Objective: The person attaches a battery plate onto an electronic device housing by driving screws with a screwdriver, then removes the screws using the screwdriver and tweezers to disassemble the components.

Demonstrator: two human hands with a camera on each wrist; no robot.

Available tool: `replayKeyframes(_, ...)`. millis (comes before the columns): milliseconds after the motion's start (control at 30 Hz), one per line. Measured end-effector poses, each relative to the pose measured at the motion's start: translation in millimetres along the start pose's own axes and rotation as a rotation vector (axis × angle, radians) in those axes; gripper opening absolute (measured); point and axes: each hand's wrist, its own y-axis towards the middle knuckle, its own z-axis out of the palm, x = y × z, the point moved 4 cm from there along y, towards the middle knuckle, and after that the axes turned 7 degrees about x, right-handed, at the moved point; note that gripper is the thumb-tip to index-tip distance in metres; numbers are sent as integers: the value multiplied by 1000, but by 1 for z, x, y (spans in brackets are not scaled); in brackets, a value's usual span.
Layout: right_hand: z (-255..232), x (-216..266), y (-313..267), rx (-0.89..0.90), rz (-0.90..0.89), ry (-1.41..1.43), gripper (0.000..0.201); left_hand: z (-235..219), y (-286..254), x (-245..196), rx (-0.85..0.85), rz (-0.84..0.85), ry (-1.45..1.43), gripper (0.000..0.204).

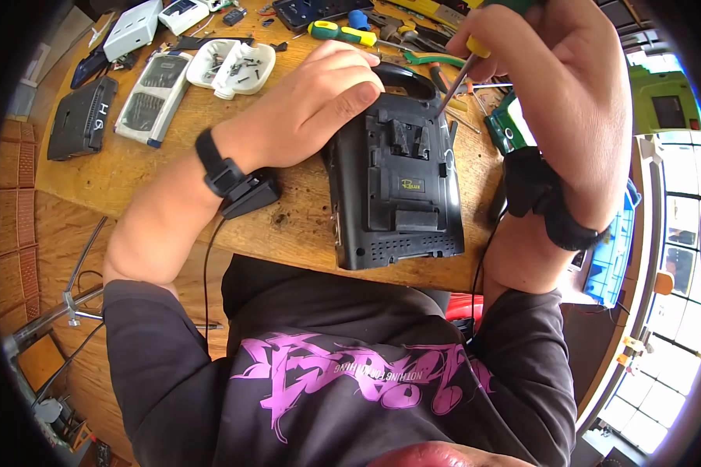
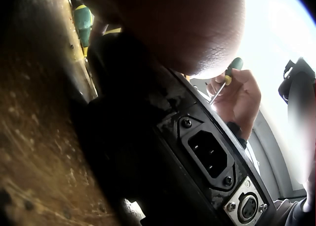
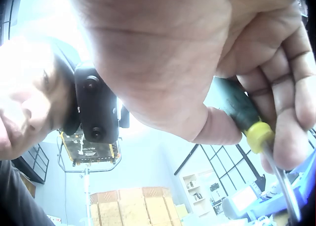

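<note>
A black device (image 1: 409, 187) with a handle lies on the wooden bench; its side, with a power socket (image 2: 207, 154) and a round connector (image 2: 248, 208), shows in the left wrist view. The left hand (image 1: 308, 109) rests on the device's upper left corner beside the handle, its fingertips partly hidden. Above the upper right corner, the right hand (image 1: 568, 86) grips a green and yellow screwdriver (image 3: 242, 110), thumb and fingers round its handle. The screwdriver's shaft (image 1: 453, 89) slants down to the device's upper right edge; its tip's exact seat cannot be told.
Left of the device are a white tray of screws (image 1: 245, 71), a bit case (image 1: 154, 97) and a black box (image 1: 83, 118). Pliers, another screwdriver (image 1: 341, 33) and other tools lie behind it. A blue crate (image 1: 611, 261) stands at the right.
</note>
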Motion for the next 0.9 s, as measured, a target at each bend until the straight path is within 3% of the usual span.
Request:
replayKeyframes(67,-10,-11,5,-39,18,109,19,3,0,1,-28,13,14,63)
replayKeyframes(100,-3,-12,1,-208,-132,-113,17,4,1,1,-37,30,28,61)
replayKeyframes(200,-17,-2,1,-147,-139,42,14,3,1,1,-64,40,-10,60)
replayKeyframes(233,-13,-2,0,-216,-207,-136,16,4,1,2,-80,40,-7,60)
replayKeyframes(333,-26,2,-2,-191,-262,13,20,4,1,0,-72,50,14,61)
replayKeyframes(400,-30,-11,0,-201,-279,-103,22,3,2,0,-60,60,26,61)
replayKeyframes(467,-26,-23,-7,-288,-379,149,23,6,2,-2,-42,73,25,61)
replayKeyframes(500,-26,-30,-15,-219,-433,185,24,5,2,-5,-53,77,2,62)
replayKeyframes(533,-28,-38,-23,-222,-339,155,26,3,2,-7,-65,79,-19,62)
replayKeyframes(600,-24,-66,-39,-244,-320,298,27,3,3,-12,-25,95,-2,64)
replayKeyframes(633,-20,-74,-47,-249,-366,312,36,5,2,-17,-27,104,-11,65)
replayKeyframes(733,-23,-103,-66,-200,-354,116,31,6,5,-23,17,114,-28,73)
replayKeyframes(900,-10,-122,-77,-214,-367,135,36,8,9,-26,44,65,-86,88)
